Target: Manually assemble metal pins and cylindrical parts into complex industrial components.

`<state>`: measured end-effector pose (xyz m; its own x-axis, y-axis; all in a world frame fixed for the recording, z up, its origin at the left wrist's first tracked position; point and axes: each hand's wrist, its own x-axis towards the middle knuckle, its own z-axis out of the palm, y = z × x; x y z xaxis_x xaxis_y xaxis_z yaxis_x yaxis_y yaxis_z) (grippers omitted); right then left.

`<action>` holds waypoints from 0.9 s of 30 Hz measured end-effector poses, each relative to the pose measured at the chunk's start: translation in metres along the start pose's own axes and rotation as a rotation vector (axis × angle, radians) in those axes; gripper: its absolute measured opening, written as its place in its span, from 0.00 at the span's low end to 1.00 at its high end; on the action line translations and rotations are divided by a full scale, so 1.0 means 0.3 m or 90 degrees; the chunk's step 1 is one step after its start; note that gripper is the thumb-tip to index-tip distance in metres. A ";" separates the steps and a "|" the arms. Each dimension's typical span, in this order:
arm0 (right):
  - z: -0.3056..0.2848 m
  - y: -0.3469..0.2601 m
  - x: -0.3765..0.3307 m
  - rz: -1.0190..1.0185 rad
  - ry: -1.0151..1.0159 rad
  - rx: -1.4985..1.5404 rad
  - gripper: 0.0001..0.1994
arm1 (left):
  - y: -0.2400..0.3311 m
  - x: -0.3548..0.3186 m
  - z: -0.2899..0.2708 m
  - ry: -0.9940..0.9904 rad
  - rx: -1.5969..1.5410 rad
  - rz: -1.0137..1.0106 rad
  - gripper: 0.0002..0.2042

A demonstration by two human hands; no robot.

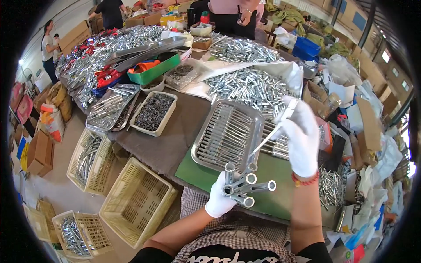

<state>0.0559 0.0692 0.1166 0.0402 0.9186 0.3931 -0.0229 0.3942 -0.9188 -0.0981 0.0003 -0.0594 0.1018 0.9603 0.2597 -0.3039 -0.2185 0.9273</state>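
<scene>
My left hand (220, 198), in a white glove, is closed around several shiny metal tubes (251, 179). Their open ends fan out upward and to the right. White-gloved too, my right hand (301, 136) is raised at the right and smeared by motion. Its fingers grip a thin pale rod (268, 139) that slants down to the left, its tip near the tray's right side. A metal tray (212, 164) with rows of slim metal rods (230, 131) lies just beyond the tubes. Thicker metal rods (280, 150) lie beside it, partly behind my right hand.
A green mat (193, 175) lies under the tray's near side. Beyond are heaps of metal tubes (250, 85), a tub of dark screws (154, 111) and a green bin (153, 74). Yellow crates (136, 201) stand at lower left; cartons (368, 127) crowd the right. Other people stand behind.
</scene>
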 end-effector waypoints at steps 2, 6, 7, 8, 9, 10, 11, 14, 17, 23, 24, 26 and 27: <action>-0.005 -0.070 -0.041 -0.068 0.022 0.016 0.19 | 0.007 0.000 -0.004 0.005 0.102 0.081 0.20; -0.010 -0.075 -0.097 -0.064 -0.074 -0.131 0.22 | -0.025 -0.002 -0.014 0.008 -0.020 -0.061 0.20; -0.015 -0.053 -0.103 -0.088 -0.097 -0.190 0.23 | -0.028 -0.001 -0.014 0.007 -0.016 -0.062 0.20; -0.015 -0.023 -0.107 -0.136 -0.117 -0.253 0.22 | -0.031 -0.001 -0.016 -0.001 -0.107 -0.085 0.19; -0.014 -0.005 -0.110 -0.137 -0.130 -0.249 0.21 | -0.034 0.002 -0.014 -0.012 -0.200 -0.107 0.19; -0.011 0.008 -0.112 -0.139 -0.143 -0.245 0.21 | -0.037 0.005 -0.012 -0.013 -0.198 -0.107 0.19; -0.010 0.016 -0.115 -0.101 -0.145 -0.235 0.19 | -0.043 0.010 -0.011 -0.042 -0.097 -0.031 0.20; -0.007 0.039 -0.116 -0.114 -0.179 -0.266 0.18 | -0.097 -0.004 -0.023 -0.059 -0.210 -0.074 0.22; 0.007 0.010 -0.123 -0.071 -0.202 -0.277 0.14 | -0.076 -0.005 -0.036 -0.032 -0.279 -0.154 0.24; -0.045 0.011 -0.127 0.094 -0.321 -0.101 0.14 | -0.002 -0.012 -0.013 -0.076 -0.037 -0.006 0.26; -0.055 0.023 -0.125 0.113 -0.340 -0.061 0.16 | 0.019 -0.009 -0.009 -0.083 -0.015 0.034 0.26; -0.067 0.016 -0.113 0.121 -0.390 -0.017 0.17 | 0.026 -0.011 -0.011 -0.102 0.023 0.004 0.26; -0.068 0.017 -0.107 0.133 -0.428 0.025 0.18 | 0.027 -0.010 -0.013 -0.095 0.025 0.005 0.26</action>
<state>0.0748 0.0411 0.0987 -0.5948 0.7883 0.1574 0.0008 0.1964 -0.9805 -0.1046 -0.0037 -0.0536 0.2395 0.9229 0.3014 -0.2678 -0.2355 0.9342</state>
